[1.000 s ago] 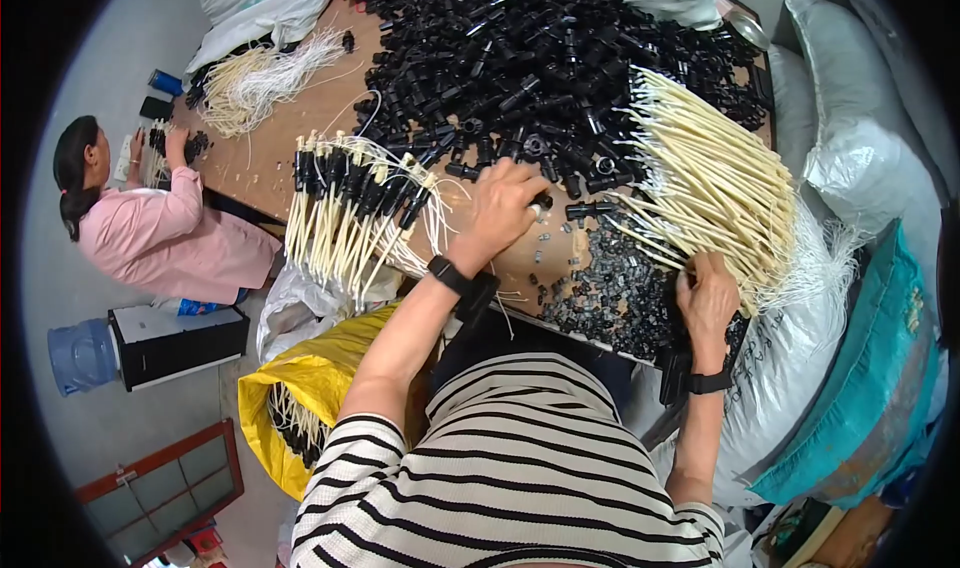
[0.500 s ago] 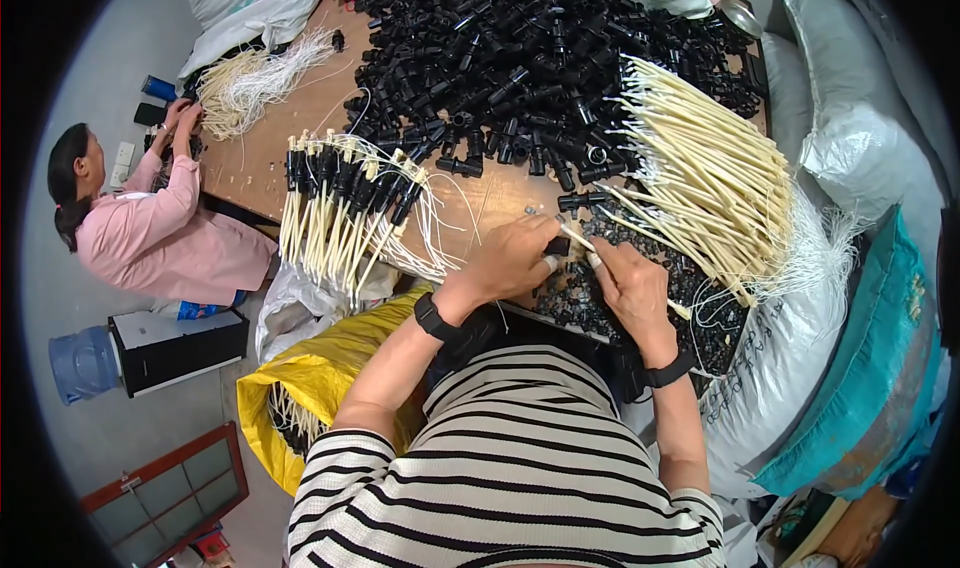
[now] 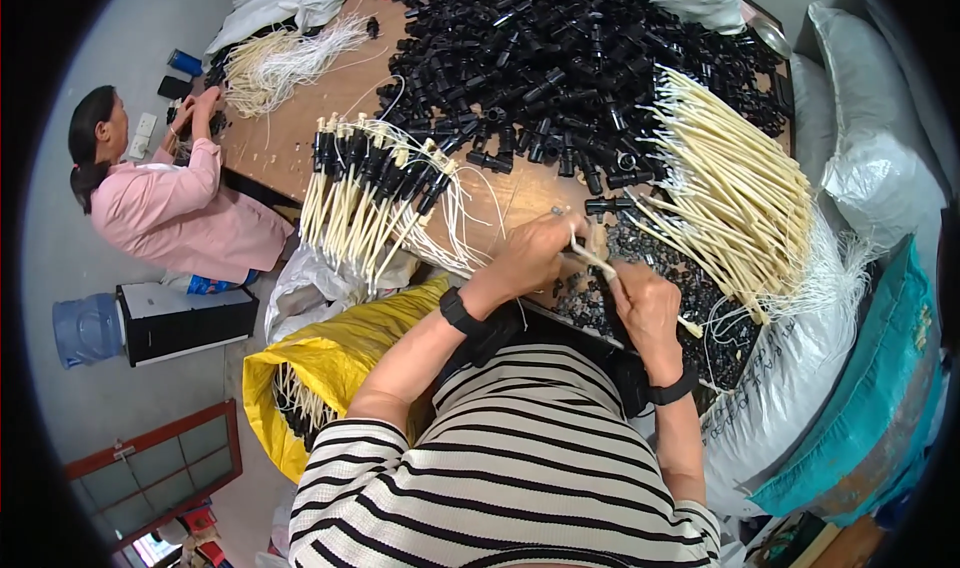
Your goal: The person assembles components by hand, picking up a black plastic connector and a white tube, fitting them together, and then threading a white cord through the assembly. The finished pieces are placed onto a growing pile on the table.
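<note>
Where your two hands come close together over the near edge of the bench [image 3: 290, 146], a pale rod [image 3: 598, 262] bridges the gap between them. Its long axis slants from your left fingertips down and rightward to your right hand [image 3: 648, 303], with a bend close to the left end. Your right hand is closed, thumb and fingers pinched on the lower stretch of the rod. Your left hand [image 3: 545, 253] has its fingers curled inward at the upper end; you cannot tell from this view whether they grip the rod itself or some other piece.

Your right hand is the nearer one to the loose pale bundle [image 3: 735, 198], which lies up and to its right. Your left is nearer the bundle fitted with black sleeves [image 3: 348, 163], up and to its left. Beyond both hands sits the heap of black fittings [image 3: 520, 48].

The rod's upper tip is hard to make out against your fingers, and your left palm is hidden. A cream tip [image 3: 690, 325] shows past your right hand, perhaps the same rod's other end. Your hands partly cover the small dark parts [image 3: 722, 340] below.
</note>
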Demonstrator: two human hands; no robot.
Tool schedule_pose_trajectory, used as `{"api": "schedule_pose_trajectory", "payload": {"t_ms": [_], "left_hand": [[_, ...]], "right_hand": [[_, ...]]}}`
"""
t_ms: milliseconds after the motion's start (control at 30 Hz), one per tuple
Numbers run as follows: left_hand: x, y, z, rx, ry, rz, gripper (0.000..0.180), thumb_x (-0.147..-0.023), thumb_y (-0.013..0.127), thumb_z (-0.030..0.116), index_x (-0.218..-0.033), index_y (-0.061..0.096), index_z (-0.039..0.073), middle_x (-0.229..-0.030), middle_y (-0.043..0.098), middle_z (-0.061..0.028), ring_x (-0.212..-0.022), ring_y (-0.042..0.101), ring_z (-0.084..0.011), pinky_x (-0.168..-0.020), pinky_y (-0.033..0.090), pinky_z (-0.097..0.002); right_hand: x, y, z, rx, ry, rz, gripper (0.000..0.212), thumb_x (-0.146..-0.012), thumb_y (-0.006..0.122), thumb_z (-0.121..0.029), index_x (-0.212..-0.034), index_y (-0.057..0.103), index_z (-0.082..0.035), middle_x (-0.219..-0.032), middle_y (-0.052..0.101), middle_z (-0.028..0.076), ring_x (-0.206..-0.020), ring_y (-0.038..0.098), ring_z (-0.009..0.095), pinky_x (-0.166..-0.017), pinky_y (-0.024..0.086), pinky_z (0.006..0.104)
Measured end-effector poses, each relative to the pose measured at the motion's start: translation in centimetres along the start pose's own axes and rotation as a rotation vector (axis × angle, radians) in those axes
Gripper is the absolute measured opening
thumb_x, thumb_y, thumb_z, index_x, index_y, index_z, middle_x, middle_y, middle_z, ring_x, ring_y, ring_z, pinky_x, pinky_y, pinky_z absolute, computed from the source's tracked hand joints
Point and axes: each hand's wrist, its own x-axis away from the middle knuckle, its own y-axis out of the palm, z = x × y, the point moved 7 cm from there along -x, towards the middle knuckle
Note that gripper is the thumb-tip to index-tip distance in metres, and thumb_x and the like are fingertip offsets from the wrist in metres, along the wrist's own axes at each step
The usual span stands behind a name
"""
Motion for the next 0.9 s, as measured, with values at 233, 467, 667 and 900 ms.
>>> {"api": "schedule_pose_trajectory", "payload": {"t_ms": [233, 467, 667, 900], "left_hand": [[-0.5, -0.9, 0.6, -0.053, 0.010, 0.017, 0.032, -0.071, 0.051, -0.009, -0.098, 0.055, 0.007, -0.083, 0.060, -0.0145, -0.078, 0.061, -0.0347, -0.067, 0.047, -0.0420], [0.2, 1.1, 1.3, -0.127, 0.076, -0.003, 0.022, -0.073, 0.058, -0.006, -0.090, 0.059, 0.008, -0.076, 0.062, -0.0100, -0.078, 0.059, -0.0304, -0.067, 0.045, -0.0392], [-0.4, -1.4, 4.0, -0.311, 0.299, 0.056, 0.017, -0.073, 0.066, 0.004, -0.088, 0.064, 0.012, -0.073, 0.060, -0.0007, -0.072, 0.060, -0.0205, -0.064, 0.043, -0.0340], [1.5, -2.7, -1.8, -0.081, -0.132, -0.053, 0.019, -0.090, 0.054, 0.015, -0.105, 0.063, 0.008, -0.070, 0.062, -0.0019, -0.058, 0.059, -0.0145, -0.054, 0.045, -0.0264]], "right_hand": [[0.0, -0.5, 0.6, -0.101, 0.043, 0.090, 0.008, -0.083, 0.066, -0.012, -0.089, 0.068, -0.006, -0.069, 0.059, 0.014, -0.060, 0.060, 0.033, -0.052, 0.046, 0.0399], [-0.6, 0.9, -1.5, 0.220, -0.096, -0.068, 0.031, -0.073, 0.075, -0.017, -0.102, 0.066, -0.011, -0.073, 0.062, 0.010, -0.055, 0.059, 0.031, -0.051, 0.048, 0.0410], [-1.1, -3.7, 2.0, 0.375, 0.093, -0.068, 0.020, -0.074, 0.072, -0.012, -0.091, 0.062, -0.012, -0.069, 0.062, 0.009, -0.059, 0.063, 0.030, -0.046, 0.045, 0.0396], [0.3, -4.9, 4.9, -1.250, 0.264, 0.186, 0.016, -0.083, 0.070, -0.010, -0.073, 0.058, -0.005, -0.092, 0.066, 0.009, -0.063, 0.052, 0.004, -0.052, 0.038, 0.0188]]}}
